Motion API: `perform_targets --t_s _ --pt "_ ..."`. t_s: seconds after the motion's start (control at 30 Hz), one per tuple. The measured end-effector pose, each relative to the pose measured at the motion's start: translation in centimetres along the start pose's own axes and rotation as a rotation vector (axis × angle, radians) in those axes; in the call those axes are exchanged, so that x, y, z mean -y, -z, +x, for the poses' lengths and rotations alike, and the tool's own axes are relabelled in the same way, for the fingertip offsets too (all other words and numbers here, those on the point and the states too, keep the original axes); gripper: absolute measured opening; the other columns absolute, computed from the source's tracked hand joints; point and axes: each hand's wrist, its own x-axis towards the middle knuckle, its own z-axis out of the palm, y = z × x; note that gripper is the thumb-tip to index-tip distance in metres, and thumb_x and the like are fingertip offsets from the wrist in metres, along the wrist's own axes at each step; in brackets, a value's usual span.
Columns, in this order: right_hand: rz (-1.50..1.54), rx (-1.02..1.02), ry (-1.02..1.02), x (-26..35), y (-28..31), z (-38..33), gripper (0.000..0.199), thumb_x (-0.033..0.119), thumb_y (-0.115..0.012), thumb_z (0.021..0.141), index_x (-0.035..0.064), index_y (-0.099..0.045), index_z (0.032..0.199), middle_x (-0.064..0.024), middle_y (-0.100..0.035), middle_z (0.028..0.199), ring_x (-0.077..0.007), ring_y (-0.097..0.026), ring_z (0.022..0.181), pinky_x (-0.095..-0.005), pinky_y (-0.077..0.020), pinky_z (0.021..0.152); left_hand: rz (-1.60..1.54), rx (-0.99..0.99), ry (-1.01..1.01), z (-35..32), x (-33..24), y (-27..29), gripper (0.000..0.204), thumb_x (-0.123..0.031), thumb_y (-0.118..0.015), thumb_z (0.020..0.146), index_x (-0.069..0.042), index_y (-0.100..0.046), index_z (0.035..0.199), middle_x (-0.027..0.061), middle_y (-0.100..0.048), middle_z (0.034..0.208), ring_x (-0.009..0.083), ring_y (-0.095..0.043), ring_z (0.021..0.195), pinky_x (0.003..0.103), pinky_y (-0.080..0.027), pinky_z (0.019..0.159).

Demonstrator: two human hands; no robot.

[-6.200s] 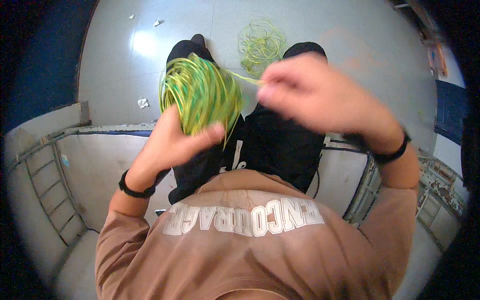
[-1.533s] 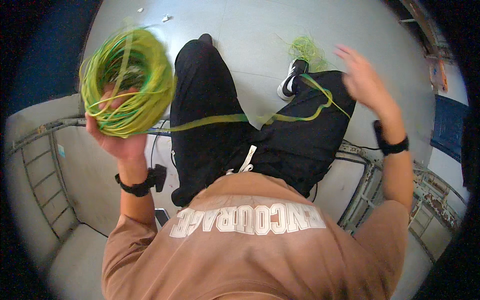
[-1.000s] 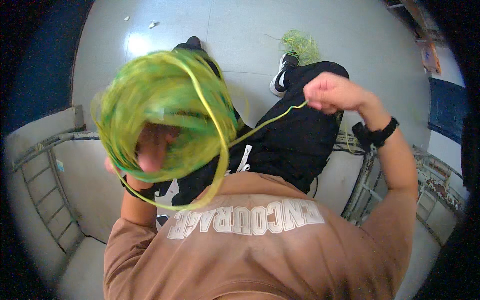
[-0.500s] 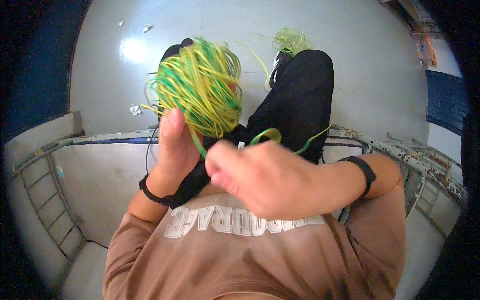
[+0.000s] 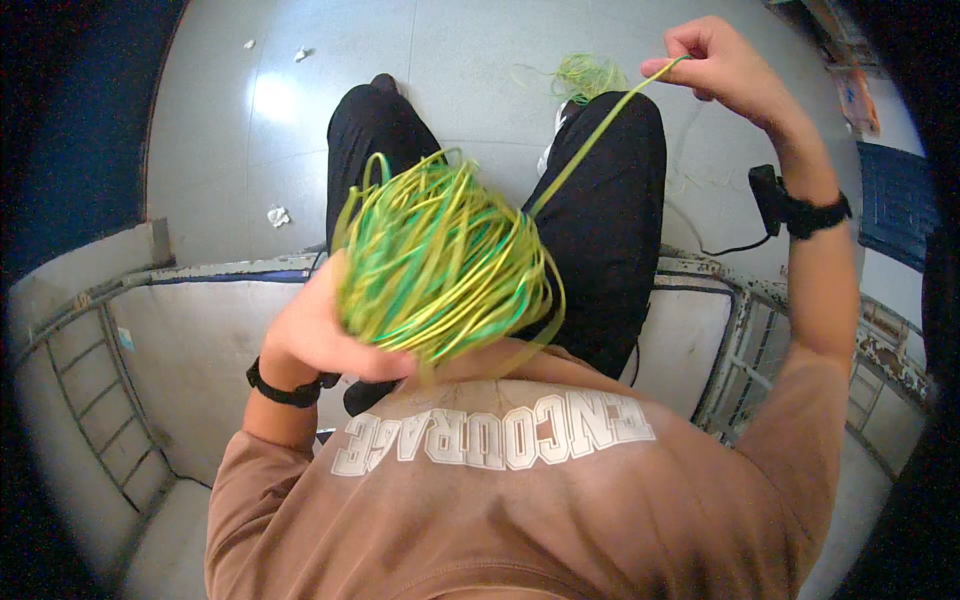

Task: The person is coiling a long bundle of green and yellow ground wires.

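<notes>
Green-yellow wire coil [image 5: 440, 265] sits over the lap, left hand [image 5: 320, 335] curled around its lower left edge. Right hand [image 5: 715, 60] raised upper right, fingertips pinching the taut loose strand [image 5: 590, 145] running from the coil; small wire tangle [image 5: 585, 72] on floor

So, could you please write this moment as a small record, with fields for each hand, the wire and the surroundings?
left hand: grips the wire coil, raised before the chest
right hand: pinches the loose strand, pulled out up and to the right
strand: taut, runs from coil to fingers
floor: pale tiles, a small wire tangle, paper scraps
posture: seated, black trousers
</notes>
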Motion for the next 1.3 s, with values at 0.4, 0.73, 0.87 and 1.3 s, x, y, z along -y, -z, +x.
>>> perform_targets --t_s 0.4,0.73,0.87,1.3 --pt "0.315 0.371 0.541 15.7 -14.6 -5.5 0.017 0.018 -0.054 0.094 0.0012 -0.054 0.095 -0.0217 -0.062 0.074 -0.0396 -0.064 0.069 -0.0471 -0.0507 0.061 -0.321 -0.364 -0.340 4.9 1.7 -1.3 0.077 -0.050 -0.065 0.087 -0.001 -0.038 0.140 0.0154 -0.056 0.129 0.0292 -0.054 0.121 0.046 -0.042 0.105" --pt "-0.054 0.200 0.255 4.2 -3.7 0.4 0.056 0.052 -0.055 0.091 -0.0002 -0.070 0.075 -0.0147 -0.057 0.056 -0.0240 -0.054 0.052 -0.0423 -0.0454 0.054 0.104 -0.082 0.080 2.8 -1.7 -2.2 0.068 -0.008 -0.082 0.059 0.002 -0.056 0.121 0.0079 -0.065 0.109 0.0165 -0.060 0.099 0.031 -0.047 0.089" --pt "0.054 -0.035 0.367 9.8 -7.4 -0.7 0.036 0.027 -0.054 0.088 -0.0028 -0.068 0.074 -0.0240 -0.063 0.066 -0.0368 -0.063 0.061 -0.0460 -0.0516 0.061 0.430 -0.380 0.019 4.9 0.4 -4.1 0.047 -0.008 -0.074 0.074 0.003 -0.057 0.117 0.0058 -0.065 0.105 0.0144 -0.060 0.093 0.029 -0.048 0.083" --pt "0.117 -0.520 0.387 17.8 -13.0 -4.7 0.020 0.016 -0.056 0.084 -0.0032 -0.060 0.085 -0.0153 -0.061 0.065 -0.0269 -0.064 0.061 -0.0398 -0.0484 0.055 0.255 -0.678 -0.431 6.6 4.4 -3.8 0.049 -0.032 -0.058 0.095 0.000 -0.050 0.131 0.0139 -0.058 0.127 0.0260 -0.056 0.116 0.043 -0.045 0.099"
